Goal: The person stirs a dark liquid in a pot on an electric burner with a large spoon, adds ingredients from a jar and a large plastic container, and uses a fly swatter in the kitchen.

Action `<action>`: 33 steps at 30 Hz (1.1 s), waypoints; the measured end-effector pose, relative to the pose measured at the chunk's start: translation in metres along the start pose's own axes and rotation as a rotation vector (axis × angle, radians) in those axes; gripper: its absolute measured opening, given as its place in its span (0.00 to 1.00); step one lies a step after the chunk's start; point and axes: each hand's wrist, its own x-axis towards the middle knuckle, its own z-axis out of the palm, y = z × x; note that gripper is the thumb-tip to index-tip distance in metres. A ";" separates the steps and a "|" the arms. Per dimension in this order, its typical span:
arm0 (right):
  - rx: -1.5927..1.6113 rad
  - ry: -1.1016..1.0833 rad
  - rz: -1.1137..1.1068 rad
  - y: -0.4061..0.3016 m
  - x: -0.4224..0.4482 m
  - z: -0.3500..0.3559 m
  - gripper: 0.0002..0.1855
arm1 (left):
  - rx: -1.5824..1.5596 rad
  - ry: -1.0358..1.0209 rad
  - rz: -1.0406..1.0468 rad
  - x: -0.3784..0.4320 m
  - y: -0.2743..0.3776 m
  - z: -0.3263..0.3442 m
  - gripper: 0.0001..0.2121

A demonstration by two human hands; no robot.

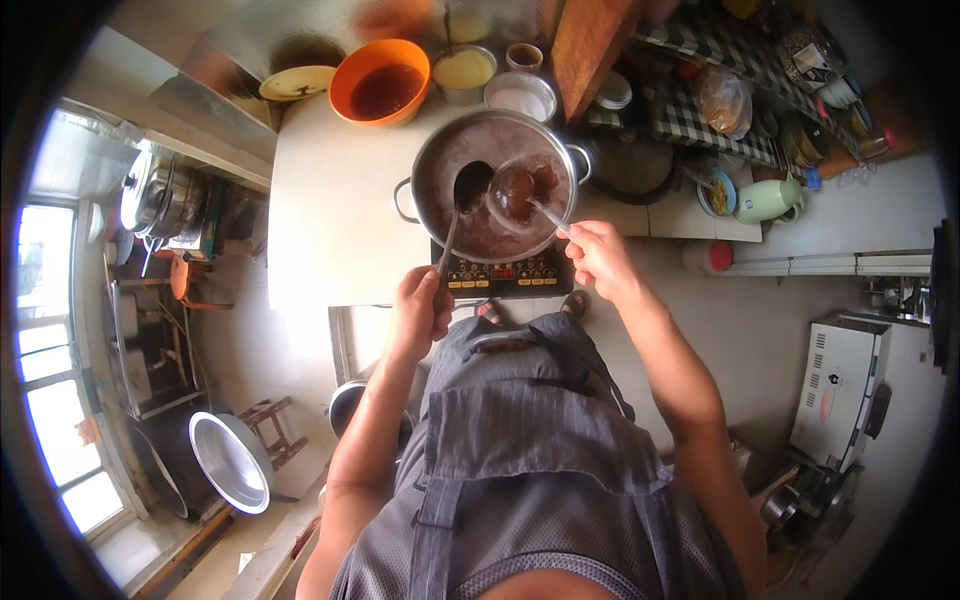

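A wide steel pot [426,214] with two loop handles stands on an induction cooker [502,285] and holds a brownish-red liquid [465,139]. My left hand [421,311] grips the handle of a dark ladle [474,180], whose bowl dips into the left part of the liquid. Around the handle of a round, partly see-through scoop or strainer [514,191] my right hand [600,259] is closed. Its head lies at the liquid's surface, right of the ladle, filled with the same brownish-red stuff. Whether it is mesh is hard to tell.
Behind the pot stand an orange bowl [381,86] of dark red liquid, a container of pale yellow stuff [463,71], a steel bowl of white stuff [520,97] and a small cup [524,58]. A wooden post [592,52] rises at the back right. A green jug [769,201] sits farther right.
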 end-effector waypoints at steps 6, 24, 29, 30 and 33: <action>-0.366 0.080 -0.334 0.003 0.001 0.010 0.13 | -0.262 -0.142 -0.100 -0.004 0.000 0.004 0.14; -1.258 0.334 -0.987 0.001 -0.044 0.022 0.22 | -1.001 -0.587 -0.393 -0.002 -0.039 0.026 0.18; -1.388 0.398 -0.897 0.001 -0.045 0.027 0.23 | -0.883 -0.582 -0.373 -0.005 -0.035 0.031 0.17; -1.388 0.399 -0.893 0.004 -0.041 0.026 0.23 | -0.832 -0.572 -0.357 -0.007 -0.032 0.033 0.17; -1.376 0.345 -0.887 0.005 -0.044 0.025 0.22 | -0.713 -0.532 -0.309 -0.012 -0.025 0.038 0.16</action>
